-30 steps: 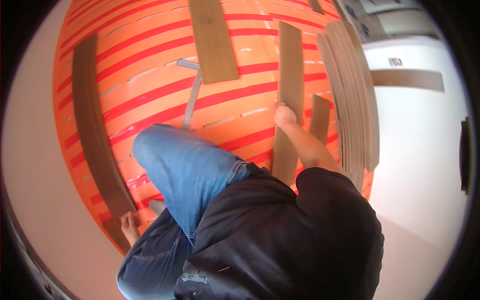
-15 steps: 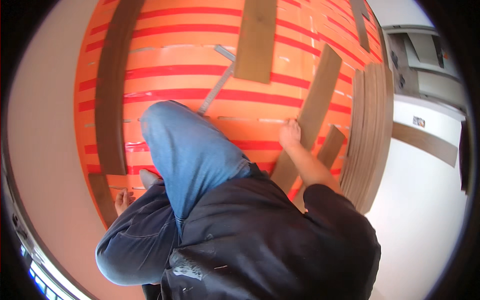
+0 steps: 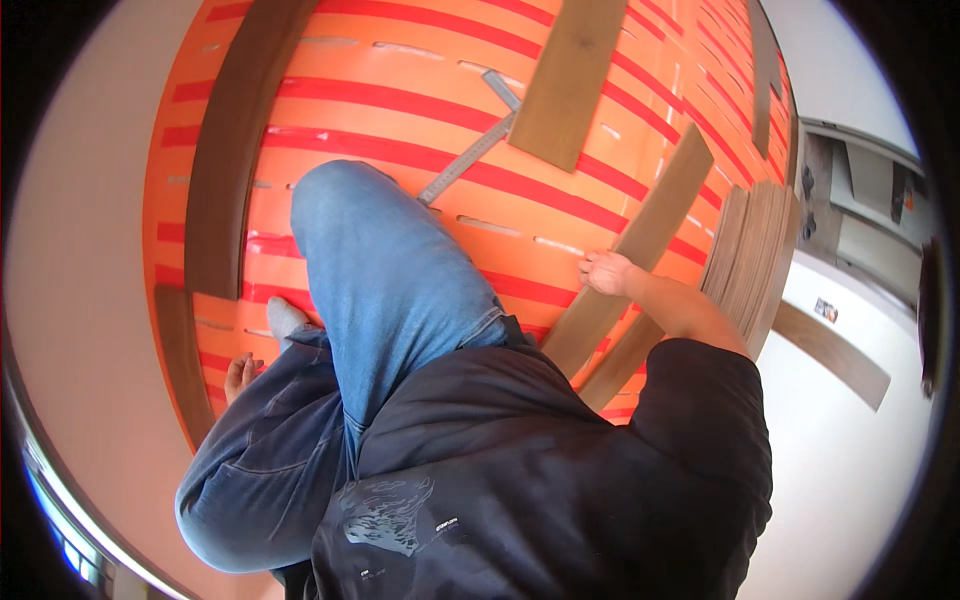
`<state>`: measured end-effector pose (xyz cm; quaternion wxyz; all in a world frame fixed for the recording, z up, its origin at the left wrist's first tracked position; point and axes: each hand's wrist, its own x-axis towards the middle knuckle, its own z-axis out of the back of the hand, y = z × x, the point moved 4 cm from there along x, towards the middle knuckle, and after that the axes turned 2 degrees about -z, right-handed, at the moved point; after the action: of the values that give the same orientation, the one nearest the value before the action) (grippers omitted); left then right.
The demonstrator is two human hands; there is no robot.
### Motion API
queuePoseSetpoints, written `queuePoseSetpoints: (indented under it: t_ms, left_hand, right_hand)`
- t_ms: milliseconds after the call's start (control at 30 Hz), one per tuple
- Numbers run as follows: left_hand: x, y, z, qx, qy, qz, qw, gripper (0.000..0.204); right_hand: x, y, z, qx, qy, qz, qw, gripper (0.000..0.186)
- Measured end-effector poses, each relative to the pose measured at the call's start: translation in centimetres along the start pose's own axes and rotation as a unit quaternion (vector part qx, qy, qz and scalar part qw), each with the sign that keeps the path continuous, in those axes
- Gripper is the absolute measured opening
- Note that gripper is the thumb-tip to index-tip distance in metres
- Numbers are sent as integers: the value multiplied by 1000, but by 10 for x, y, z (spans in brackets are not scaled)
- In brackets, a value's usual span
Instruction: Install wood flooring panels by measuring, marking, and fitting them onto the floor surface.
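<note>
My right hand (image 3: 607, 273) lies across a long brown floorboard (image 3: 657, 212), its fingers curled over the board's left edge. A shorter floorboard (image 3: 628, 358) lies just right of it, partly under my arm. Low at the left, beside my bent leg, my left hand (image 3: 240, 374) shows only in part. Its fingers are loosely bent and apart, with nothing visible in them. A metal square (image 3: 468, 158) rests on the orange underlay (image 3: 380, 105) beyond my knee, its upper end close to another floorboard (image 3: 565, 90).
Dark floorboards (image 3: 238, 150) run along the left side, with a further board (image 3: 180, 350) nearer me. A stack of floorboards (image 3: 752, 250) stands at the right. Beyond it, one board (image 3: 832, 352) lies on a white surface. My sock-covered foot (image 3: 285, 318) rests on the underlay.
The view has turned, shifting the whole scene. My right hand has gone from the long floorboard's left edge to lying over its top. My left hand stays beside my leg.
</note>
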<state>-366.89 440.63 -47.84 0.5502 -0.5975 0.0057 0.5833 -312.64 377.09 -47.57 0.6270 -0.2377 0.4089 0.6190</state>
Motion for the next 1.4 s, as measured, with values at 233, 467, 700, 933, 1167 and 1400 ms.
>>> queuePoseSetpoints:
  t_ms: [233, 467, 700, 933, 1167, 1400]
  left_hand:
    - [-38, -16, -2, 66, -40, -14, 997, 35]
    - [-41, -55, -14, 122, -67, 10, 990, 38]
    - [-68, -85, -15, 39, -39, 11, 998, 41]
    - [-93, -74, -12, -14, -58, -7, 998, 40]
    - [-73, -41, -12, -37, -42, -45, 997, 36]
    - [-11, -44, -32, 24, -16, -113, 993, 37]
  right_hand:
    - [22, -2, -22, -40, 125, 17, 991, 20]
    - [39, -2, 32, -50, 20, 76, 996, 27]
    - [137, -12, 240, -14, -296, -103, 950, 33]
    - [207, -35, 283, -117, -160, -42, 979, 29]
    - [227, -11, 321, -77, -212, -93, 970, 38]
    - [200, 1, 398, 51, -454, -129, 880, 42]
